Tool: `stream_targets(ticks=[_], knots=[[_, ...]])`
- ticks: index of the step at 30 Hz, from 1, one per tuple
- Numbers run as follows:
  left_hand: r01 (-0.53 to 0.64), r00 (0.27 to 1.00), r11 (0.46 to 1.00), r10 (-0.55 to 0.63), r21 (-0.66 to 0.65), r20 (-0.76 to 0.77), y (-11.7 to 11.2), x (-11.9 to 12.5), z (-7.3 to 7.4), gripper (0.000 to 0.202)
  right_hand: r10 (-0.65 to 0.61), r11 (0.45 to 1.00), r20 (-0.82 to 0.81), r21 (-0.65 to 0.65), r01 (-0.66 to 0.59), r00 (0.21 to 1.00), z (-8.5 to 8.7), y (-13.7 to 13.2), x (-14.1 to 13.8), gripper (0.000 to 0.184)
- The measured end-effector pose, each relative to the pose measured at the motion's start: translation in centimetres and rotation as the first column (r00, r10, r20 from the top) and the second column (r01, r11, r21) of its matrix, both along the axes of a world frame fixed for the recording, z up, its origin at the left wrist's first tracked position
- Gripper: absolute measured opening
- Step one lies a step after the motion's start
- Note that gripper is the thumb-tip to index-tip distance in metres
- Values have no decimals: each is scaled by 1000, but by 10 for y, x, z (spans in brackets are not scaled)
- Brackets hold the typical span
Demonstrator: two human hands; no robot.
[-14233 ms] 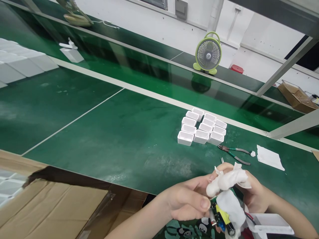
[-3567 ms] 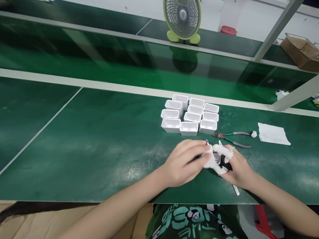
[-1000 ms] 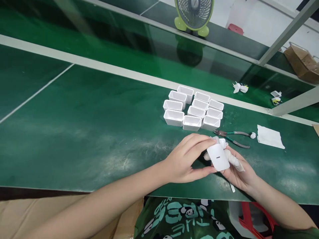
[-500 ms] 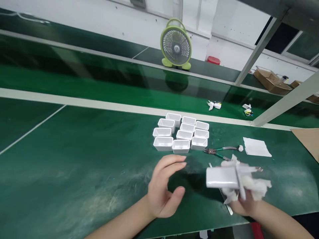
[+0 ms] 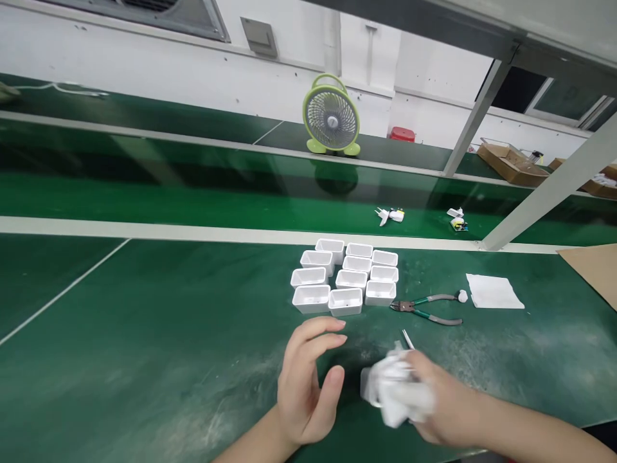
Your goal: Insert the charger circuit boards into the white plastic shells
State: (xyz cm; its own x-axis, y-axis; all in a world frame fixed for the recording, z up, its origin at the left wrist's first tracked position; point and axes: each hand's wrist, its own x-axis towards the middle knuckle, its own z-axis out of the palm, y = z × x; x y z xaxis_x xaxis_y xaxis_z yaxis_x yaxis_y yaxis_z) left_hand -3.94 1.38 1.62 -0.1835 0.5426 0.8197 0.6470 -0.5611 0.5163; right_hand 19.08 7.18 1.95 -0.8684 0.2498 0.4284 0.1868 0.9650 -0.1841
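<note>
My right hand (image 5: pixel 438 399) is closed around a crumpled white tissue (image 5: pixel 402 389), smeared by motion. Part of a pale block-like piece (image 5: pixel 369 384) shows at the tissue's left side; the rest of it is hidden. To the left, my left hand (image 5: pixel 308 382) is held with fingers curved and apart, nothing between them. Just beyond it stand several small white rectangular tubs (image 5: pixel 346 300), grouped in rows on the green table (image 5: pixel 168 360). The tip of a thin metal tool, like tweezers (image 5: pixel 408 339), pokes out from behind the right hand.
Pliers with green and grey handles (image 5: pixel 424 308) lie right of the tubs, near a flat white sheet (image 5: pixel 494 291). Small white plug parts (image 5: pixel 389 215) rest behind the rail. A green fan (image 5: pixel 331 119) and cardboard boxes (image 5: pixel 511 164) stand on the back shelf. A slanted post (image 5: pixel 544 193) rises at right.
My right hand has swung left with the tissue and the white piece, turning so the tissue covers most of the piece. My left hand keeps its pose. The view has tilted upward.
</note>
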Motion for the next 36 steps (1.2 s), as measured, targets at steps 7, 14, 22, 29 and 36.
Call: stream_targets(ticks=[7, 14, 22, 29, 36], knots=[[-96, 987, 991, 83, -91, -140, 8, -3, 2, 19, 177, 966, 140, -213, -145, 974, -12, 0, -6, 27], [-220, 938, 932, 122, -287, -324, 19, 3, -13, 25, -293, 913, -128, -331, 238, 947, 13, 90, -4, 35], [-206, 931, 925, 84, -321, -356, 19, 2, -16, 18, -710, 651, 74, -312, 692, 701, -7, 254, -78, 27], [-190, 936, 920, 64, -342, -346, 19, 3, -19, 17, -862, 442, 180, -189, 877, 474, -9, 276, -74, 37], [-195, 941, 919, 77, -341, -330, 19, 4, -23, 19, -879, 277, 404, -1, 961, 254, -14, 303, -69, 42]])
